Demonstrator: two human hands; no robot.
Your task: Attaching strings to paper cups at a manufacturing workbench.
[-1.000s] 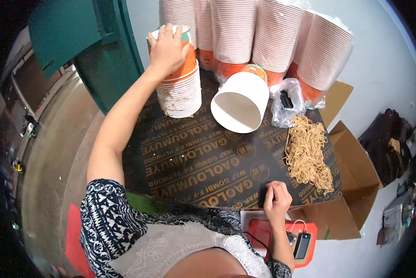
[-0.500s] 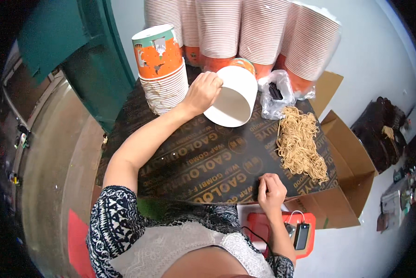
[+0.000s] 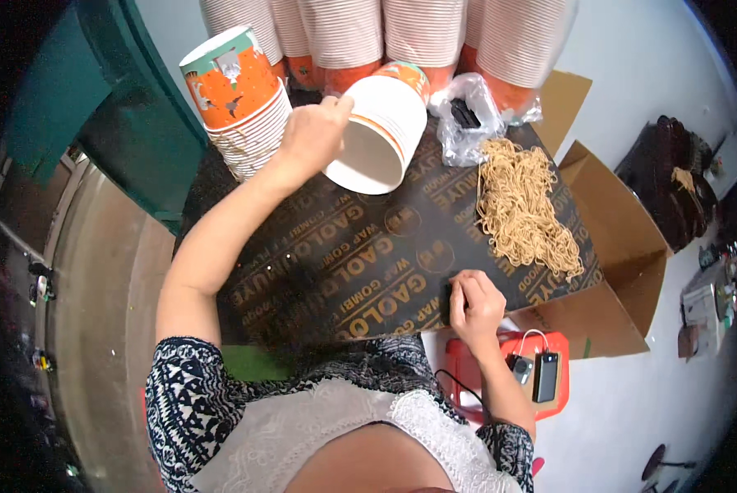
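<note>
A stack of nested paper cups (image 3: 393, 103) lies on its side on the dark table (image 3: 327, 263), mouth towards me. My left hand (image 3: 315, 135) pinches the left rim of the frontmost paper cup (image 3: 367, 160). An orange band shows between that cup's rim and the rims behind it. Left of this hand stands an upside-down cup stack (image 3: 230, 86), orange and green at the top, with tan strands along its lower rims. My right hand (image 3: 477, 306) rests closed at the table's near edge, its curled fingers hiding anything inside. Beyond it lies a heap of tan strings (image 3: 523, 209).
Tall cup stacks in clear plastic (image 3: 422, 33) line the back. A clear bag (image 3: 471, 123) with dark pieces lies before them. An open cardboard box (image 3: 615, 246) stands right of the table. Below is a red stool (image 3: 559, 394) bearing a black device (image 3: 546, 376).
The whole view has shifted, with the table lower-lying things appearing higher. The frontmost cup has slid slightly out of its stack, baring an orange band. My right hand stays closed at the edge.
</note>
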